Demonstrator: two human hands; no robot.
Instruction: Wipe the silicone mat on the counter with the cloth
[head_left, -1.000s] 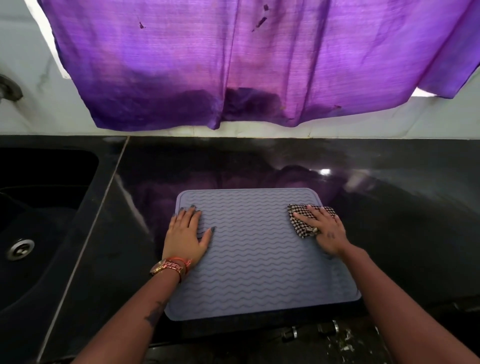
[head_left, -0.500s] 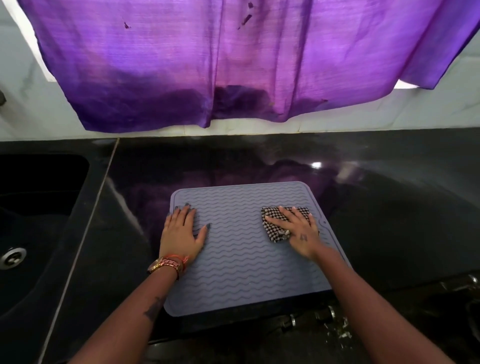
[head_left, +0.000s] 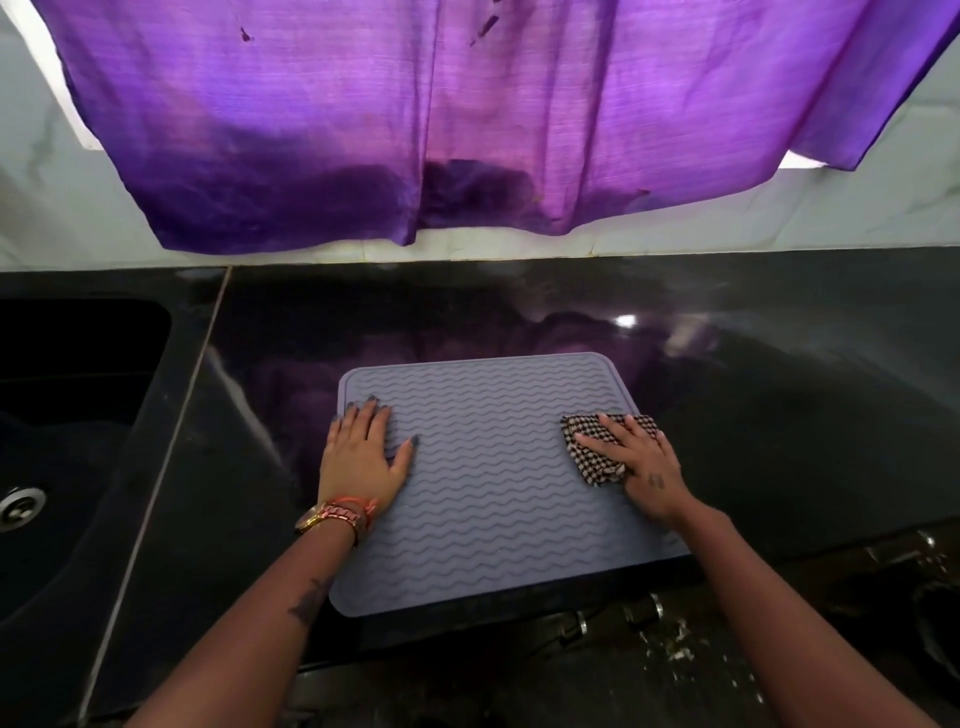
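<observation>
We find both forearms reaching in from the near edge, angled toward the middle of the scene. The left hand (head_left: 363, 457) lies palm down on the left part of the silicone mat (head_left: 488, 499), fingers straight and close together, pointing far, thumb spread to the right; a wristband and bracelet (head_left: 340, 517) sit on that wrist. The right hand (head_left: 636, 467) presses flat on the checked cloth (head_left: 592, 452) at the mat's right edge, fingers spread and pointing far-left, holding the cloth down rather than pinching it. The cloth lies crumpled, partly under the palm.

The mat rests flat on the black worktop (head_left: 779, 415), near its front edge. Its long axis runs near to far, tilted slightly left at the far end. A sink (head_left: 78, 415) lies to the left; a purple curtain (head_left: 467, 130) hangs over the far wall.
</observation>
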